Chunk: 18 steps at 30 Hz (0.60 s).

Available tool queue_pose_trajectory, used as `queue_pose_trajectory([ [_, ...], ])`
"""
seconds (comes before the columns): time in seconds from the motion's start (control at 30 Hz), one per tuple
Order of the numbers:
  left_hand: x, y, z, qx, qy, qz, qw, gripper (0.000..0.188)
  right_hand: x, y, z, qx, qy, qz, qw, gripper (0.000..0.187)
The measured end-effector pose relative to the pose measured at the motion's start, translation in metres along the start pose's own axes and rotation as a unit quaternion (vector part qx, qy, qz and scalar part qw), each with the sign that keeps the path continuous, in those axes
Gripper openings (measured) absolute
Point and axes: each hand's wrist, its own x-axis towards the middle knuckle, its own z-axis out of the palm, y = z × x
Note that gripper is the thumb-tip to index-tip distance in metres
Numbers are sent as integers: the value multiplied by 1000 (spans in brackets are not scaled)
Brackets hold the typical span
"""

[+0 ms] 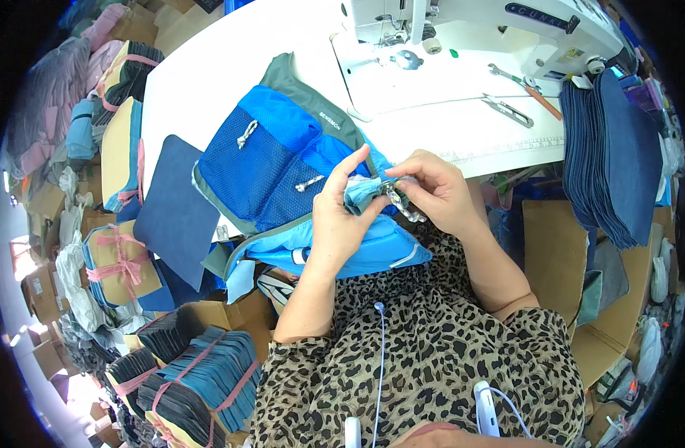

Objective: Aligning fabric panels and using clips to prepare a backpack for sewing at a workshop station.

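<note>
A blue backpack piece with mesh pockets, cord pulls and grey-green trim lies over the front edge of the white table, its light-blue part hanging towards my lap. My left hand grips a bunched light-blue and grey fabric edge of it between thumb and fingers. Close against it, my right hand is closed in a pinch at the same edge. A small shiny silver piece shows under the right fingers; its kind is unclear, and the fingers partly hide it.
A white sewing machine stands at the back right. On the white table lie thread snips, a wrench and an orange-handled tool. Stacked navy fabric panels hang at right; tied bundles and cardboard boxes surround me.
</note>
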Motion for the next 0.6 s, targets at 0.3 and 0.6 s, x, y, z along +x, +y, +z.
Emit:
queue_pose_trajectory([
  [0.3, 0, -9, 0, -50, -8, -5, 999, 39, 3, 6, -8, 6, -67, 60, 996, 13],
  [0.6, 4, -16, -1, -2, -19, 72, 997, 20, 0, 6, -1, 16, -10, 65, 998, 6],
])
